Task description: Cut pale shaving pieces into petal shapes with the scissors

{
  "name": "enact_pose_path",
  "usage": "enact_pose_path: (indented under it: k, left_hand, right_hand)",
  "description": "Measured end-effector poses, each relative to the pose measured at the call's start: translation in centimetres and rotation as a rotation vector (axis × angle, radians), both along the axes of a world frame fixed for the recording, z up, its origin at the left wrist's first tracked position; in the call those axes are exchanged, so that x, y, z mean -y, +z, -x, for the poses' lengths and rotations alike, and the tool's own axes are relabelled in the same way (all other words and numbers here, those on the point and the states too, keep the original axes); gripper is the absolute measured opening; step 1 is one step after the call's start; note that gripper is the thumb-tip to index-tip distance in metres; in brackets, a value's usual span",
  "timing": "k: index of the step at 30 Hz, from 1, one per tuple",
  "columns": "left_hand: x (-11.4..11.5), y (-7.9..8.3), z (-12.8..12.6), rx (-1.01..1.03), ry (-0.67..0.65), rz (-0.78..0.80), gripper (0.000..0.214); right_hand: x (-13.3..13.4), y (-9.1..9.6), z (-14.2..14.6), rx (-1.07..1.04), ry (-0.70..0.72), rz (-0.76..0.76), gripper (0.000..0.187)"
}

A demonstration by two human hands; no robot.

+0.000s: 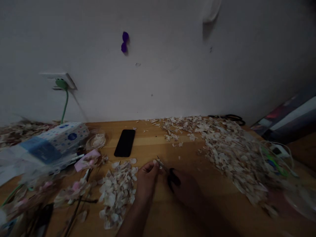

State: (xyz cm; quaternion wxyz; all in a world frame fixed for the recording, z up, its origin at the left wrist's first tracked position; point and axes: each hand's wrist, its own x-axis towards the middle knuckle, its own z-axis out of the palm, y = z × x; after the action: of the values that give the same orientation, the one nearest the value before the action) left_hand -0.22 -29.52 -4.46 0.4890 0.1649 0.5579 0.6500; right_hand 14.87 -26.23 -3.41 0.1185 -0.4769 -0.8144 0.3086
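We see a wooden table running across the lower half of the frame, set against a plain white wall that fills the top. At upper left a wall socket holds a green plug, its cable hanging down. A purple object sticks to the wall at upper centre. A dark phone lies flat at centre, and a tissue box sits at left. Pale shell-like fragments form a small pile at lower centre-left and a far wider spread at right.

Low in the centre, our left hand pinches a small pale piece between its fingertips. It is whitish, thin and tiny, held just above the table. Our right hand is closed around black-handled scissors, whose tips meet the piece.
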Motion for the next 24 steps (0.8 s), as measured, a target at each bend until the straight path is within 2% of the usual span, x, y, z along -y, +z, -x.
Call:
enact_pose_path:
  k: [3,11,16,24]
  left_hand:
    - [0.0,-0.1,0.3,0.01,-0.06,0.003,0.027]
    - [0.1,1.3,0.2,-0.007,-0.07,-0.006,0.026]
    - [0.0,0.8,0.8,-0.181,-0.153,-0.022,0.029]
    - [0.1,0.3,0.8,-0.26,-0.166,-0.022,0.028]
  right_hand:
    - [-0.1,0.1,-0.1,-0.013,0.006,0.018,0.011]
    - [-0.3,-0.4,-0.3,-0.015,-0.003,0.006,0.014]
    - [-0.2,0.0,-0.3,-0.014,0.013,0.002,0.012]
    - [-0.1,-0.3,-0.3,-0.022,0.011,0.009,0.013]
